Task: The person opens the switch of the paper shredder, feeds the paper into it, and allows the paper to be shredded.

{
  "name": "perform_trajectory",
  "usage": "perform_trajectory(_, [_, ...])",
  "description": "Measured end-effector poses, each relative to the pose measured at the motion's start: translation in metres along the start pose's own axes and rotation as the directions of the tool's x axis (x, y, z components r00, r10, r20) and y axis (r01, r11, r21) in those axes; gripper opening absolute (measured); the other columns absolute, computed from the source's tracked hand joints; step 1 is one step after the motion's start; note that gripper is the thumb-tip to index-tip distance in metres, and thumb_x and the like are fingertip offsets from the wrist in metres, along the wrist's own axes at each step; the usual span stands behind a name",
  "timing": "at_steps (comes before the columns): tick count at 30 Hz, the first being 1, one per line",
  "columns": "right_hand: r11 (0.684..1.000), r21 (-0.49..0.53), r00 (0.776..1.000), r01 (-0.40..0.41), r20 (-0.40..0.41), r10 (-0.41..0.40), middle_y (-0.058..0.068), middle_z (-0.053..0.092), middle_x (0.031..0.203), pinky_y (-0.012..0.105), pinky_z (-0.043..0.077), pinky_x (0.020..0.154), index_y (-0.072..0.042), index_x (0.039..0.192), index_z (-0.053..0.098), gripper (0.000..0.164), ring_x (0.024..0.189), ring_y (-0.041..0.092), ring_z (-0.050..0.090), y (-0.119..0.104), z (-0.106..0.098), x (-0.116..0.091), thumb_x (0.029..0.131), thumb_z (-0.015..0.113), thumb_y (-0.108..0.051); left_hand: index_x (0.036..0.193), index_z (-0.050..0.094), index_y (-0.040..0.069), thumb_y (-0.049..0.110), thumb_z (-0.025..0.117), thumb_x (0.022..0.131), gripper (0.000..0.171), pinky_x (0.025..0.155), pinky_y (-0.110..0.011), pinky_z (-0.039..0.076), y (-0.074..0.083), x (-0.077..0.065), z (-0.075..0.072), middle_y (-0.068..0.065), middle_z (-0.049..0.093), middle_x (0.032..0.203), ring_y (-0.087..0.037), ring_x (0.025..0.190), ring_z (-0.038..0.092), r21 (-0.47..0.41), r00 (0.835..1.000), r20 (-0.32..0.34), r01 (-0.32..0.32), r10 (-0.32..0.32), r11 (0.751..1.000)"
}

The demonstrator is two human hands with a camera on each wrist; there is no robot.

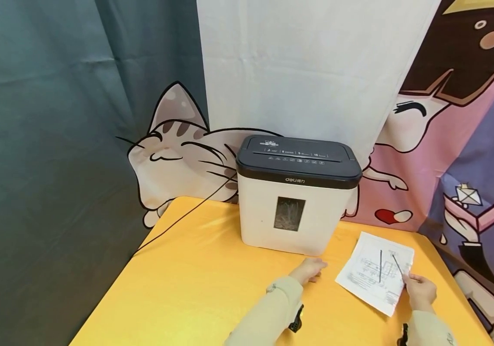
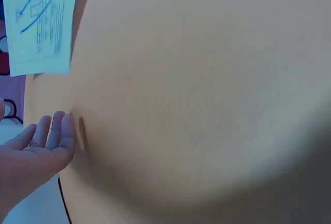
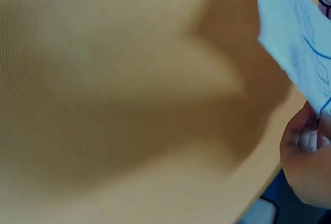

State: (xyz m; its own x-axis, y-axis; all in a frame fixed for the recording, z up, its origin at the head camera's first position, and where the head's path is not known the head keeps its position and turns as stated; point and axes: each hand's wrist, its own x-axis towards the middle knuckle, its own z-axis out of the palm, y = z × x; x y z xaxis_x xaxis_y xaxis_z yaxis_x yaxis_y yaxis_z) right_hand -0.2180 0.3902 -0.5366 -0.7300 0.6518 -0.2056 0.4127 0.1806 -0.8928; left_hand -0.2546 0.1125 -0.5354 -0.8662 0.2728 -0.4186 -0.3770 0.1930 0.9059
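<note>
A printed sheet of paper [image 1: 370,271] with two dark pen strokes is pinched at its right edge by my right hand [image 1: 421,291]. In the right wrist view the thumb and fingers of that hand [image 3: 309,154] grip the edge of the paper [image 3: 295,32], which is raised off the table. My left hand [image 1: 309,270] holds nothing and hovers near the front of a white paper shredder [image 1: 255,211] with a dark top. Its fingers look relaxed and extended in the left wrist view, where the hand [image 2: 44,149] is apart from the paper [image 2: 44,32].
The shredder stands at the back of the yellow table [image 1: 195,283], with shreds behind its small window [image 1: 289,214]. A black cord [image 1: 182,216] runs from it to the left table edge. Cartoon-printed and plain curtains [image 1: 311,72] hang behind.
</note>
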Motion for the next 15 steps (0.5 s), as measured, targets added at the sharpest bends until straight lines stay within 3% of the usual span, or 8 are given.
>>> perform_trajectory(3, [0.993, -0.044, 0.992, 0.112, 0.057, -0.109, -0.012, 0.050, 0.053, 0.020, 0.046, 0.045, 0.008, 0.085, 0.061, 0.015, 0.046, 0.000, 0.050, 0.002, -0.003, 0.006, 0.086, 0.058, -0.007, 0.134, 0.047, -0.002, 0.018, 0.053, 0.096, 0.044, 0.070, -0.033, 0.045, 0.002, 0.001, -0.011, -0.007, 0.056, 0.087, -0.018, 0.075, 0.049, 0.023, 0.999, 0.024, -0.026, 0.025, 0.999])
perform_trajectory(5, [0.979, -0.092, 0.978, 0.182, 0.116, -0.171, -0.011, 0.052, 0.055, 0.021, 0.047, 0.047, 0.009, 0.090, 0.059, 0.019, 0.048, 0.001, 0.051, 0.002, -0.005, 0.006, 0.088, 0.057, -0.009, 0.135, 0.046, -0.002, 0.017, 0.053, 0.096, 0.044, 0.070, -0.034, 0.044, 0.004, 0.001, -0.016, -0.009, 0.053, 0.082, -0.018, 0.073, 0.047, 0.040, 0.998, 0.041, -0.042, 0.040, 0.998])
perform_trajectory(7, [0.956, -0.127, 0.951, 0.263, 0.200, -0.235, -0.010, 0.054, 0.059, 0.022, 0.046, 0.050, 0.013, 0.098, 0.055, 0.025, 0.053, 0.001, 0.050, 0.001, -0.008, 0.007, 0.090, 0.056, -0.011, 0.136, 0.045, -0.001, 0.017, 0.053, 0.096, 0.045, 0.077, -0.037, 0.048, 0.007, 0.001, -0.022, -0.011, 0.058, 0.092, -0.022, 0.081, 0.055, 0.057, 0.996, 0.067, -0.065, 0.061, 0.996])
perform_trajectory(8, [0.946, -0.133, 0.934, 0.297, 0.248, -0.258, -0.010, 0.054, 0.061, 0.022, 0.046, 0.051, 0.013, 0.099, 0.054, 0.026, 0.055, 0.001, 0.050, 0.000, -0.009, 0.007, 0.091, 0.056, -0.012, 0.137, 0.044, -0.001, 0.017, 0.053, 0.096, 0.045, 0.081, -0.040, 0.048, 0.008, 0.001, -0.024, -0.014, 0.060, 0.099, -0.026, 0.088, 0.057, 0.057, 0.994, 0.083, -0.080, 0.075, 0.995])
perform_trajectory(12, [0.868, -0.112, 0.810, 0.484, 0.433, -0.396, -0.007, 0.055, 0.068, 0.020, 0.045, 0.053, 0.012, 0.100, 0.055, 0.028, 0.059, 0.001, 0.048, -0.009, -0.009, 0.004, 0.095, 0.054, -0.015, 0.137, 0.041, -0.003, 0.013, 0.053, 0.096, 0.046, 0.095, -0.048, 0.045, 0.011, -0.002, -0.032, -0.022, 0.053, 0.129, -0.038, 0.118, 0.051, 0.097, 0.974, 0.122, -0.203, 0.191, 0.974])
perform_trajectory(15, [0.802, -0.137, 0.737, 0.581, 0.506, -0.448, -0.002, 0.054, 0.070, 0.020, 0.043, 0.052, 0.011, 0.097, 0.056, 0.026, 0.059, 0.001, 0.045, -0.024, -0.004, -0.007, 0.095, 0.055, -0.015, 0.138, 0.040, -0.002, 0.016, 0.057, 0.094, 0.050, 0.101, -0.047, 0.042, 0.012, -0.006, -0.036, -0.022, 0.044, 0.138, -0.038, 0.127, 0.044, 0.202, 0.948, 0.114, -0.315, 0.297, 0.927])
